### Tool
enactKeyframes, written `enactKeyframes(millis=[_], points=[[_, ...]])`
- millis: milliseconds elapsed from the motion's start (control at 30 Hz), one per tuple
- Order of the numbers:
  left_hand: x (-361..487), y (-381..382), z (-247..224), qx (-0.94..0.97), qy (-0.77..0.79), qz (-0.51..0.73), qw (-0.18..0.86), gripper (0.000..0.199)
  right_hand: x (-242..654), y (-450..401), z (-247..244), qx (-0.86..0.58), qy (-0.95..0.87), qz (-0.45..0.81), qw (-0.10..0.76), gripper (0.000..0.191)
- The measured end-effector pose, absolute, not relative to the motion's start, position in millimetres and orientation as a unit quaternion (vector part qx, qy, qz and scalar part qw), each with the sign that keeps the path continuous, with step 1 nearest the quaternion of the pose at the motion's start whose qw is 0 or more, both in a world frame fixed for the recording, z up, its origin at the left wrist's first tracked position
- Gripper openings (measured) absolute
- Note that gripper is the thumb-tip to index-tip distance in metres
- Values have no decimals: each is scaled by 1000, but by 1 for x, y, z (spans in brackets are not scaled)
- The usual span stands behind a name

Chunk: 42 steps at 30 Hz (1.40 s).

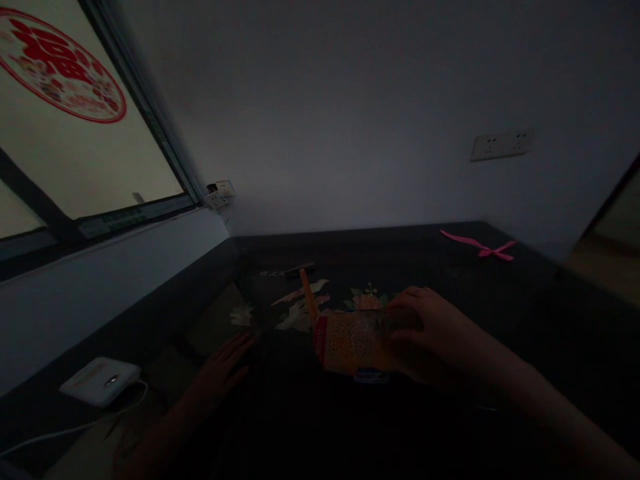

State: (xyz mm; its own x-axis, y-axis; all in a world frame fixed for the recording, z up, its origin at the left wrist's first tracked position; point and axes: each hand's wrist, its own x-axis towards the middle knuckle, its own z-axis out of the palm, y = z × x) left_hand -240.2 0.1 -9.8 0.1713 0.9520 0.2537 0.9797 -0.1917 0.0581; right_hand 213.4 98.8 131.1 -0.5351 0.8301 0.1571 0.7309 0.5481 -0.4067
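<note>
Right hand [425, 319] closed around the right end of an orange packet [355, 341], on or just above the counter [390, 257]; left hand [224, 367] empty, fingers extended. Packet probably light, soft, slippery: best held by its ends.

A red window decal [63, 67] and flower-patterned table [395, 257] suggest a home
</note>
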Motion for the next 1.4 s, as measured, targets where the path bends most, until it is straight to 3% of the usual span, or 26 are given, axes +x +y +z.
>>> enactKeyframes(millis=[167,300,500,600,900,1033,1167,1267,1400], points=[[-185,25,34,-781,-577,-228,63,38,201,92,133,-461,-858,181,137,23],[-82,38,90,-801,-502,-326,-15,25,197,89,130,-458,-858,183,145,23],[16,76,110,-820,-481,-277,-139,27,196,89,124,-474,-853,165,146,31],[26,90,103,-822,-485,-264,-140,21,196,91,120,-458,-861,153,160,36],[27,93,100,-828,-462,-277,-153,12,193,96,117,-461,-863,155,138,26],[27,95,101,-818,-449,-317,-171,9,193,97,117,-457,-868,154,120,30],[28,90,123,-766,-432,-435,-193,9,193,100,110,-455,-871,143,120,25],[21,81,145,-740,-412,-505,-169,10,192,104,105,-444,-876,140,125,26],[-17,63,150,-759,-412,-498,-78,12,193,108,100,-443,-878,120,136,29]])
